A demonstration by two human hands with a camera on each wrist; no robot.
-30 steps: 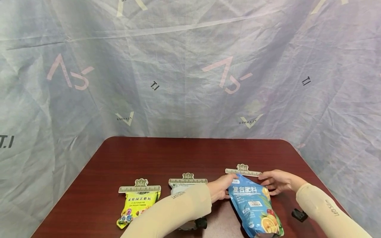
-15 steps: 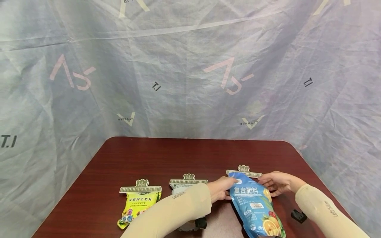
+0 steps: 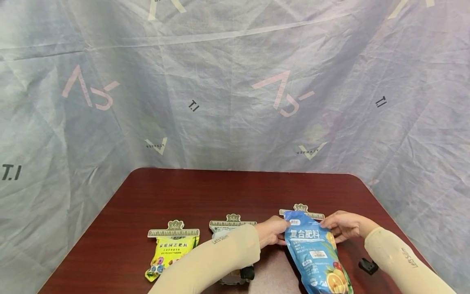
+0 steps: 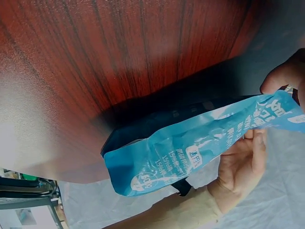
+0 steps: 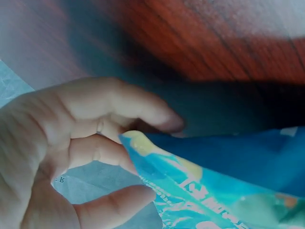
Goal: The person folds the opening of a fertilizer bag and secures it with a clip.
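Note:
A blue fertilizer bag printed with oranges stands tilted at the right of the table. My left hand pinches its upper left edge; in the left wrist view the thumb and fingers meet over the bag's top end. At the opposite edge, my right hand holds the bag, with the thumb on the printed front and curled fingers behind. Just beyond the bag's top edge is a wide clip with a ruler-like bar, its lower part partly covered by the bag.
To the left lies a yellow fertilizer bag under another clip. A silvery bag with a third clip is mostly hidden by my left sleeve. A small black object sits by the right forearm.
The bag's top has straightened and risen slightly, now overlapping more of the clip behind it. Both hands stay at the bag's upper edges with only slight shifts.

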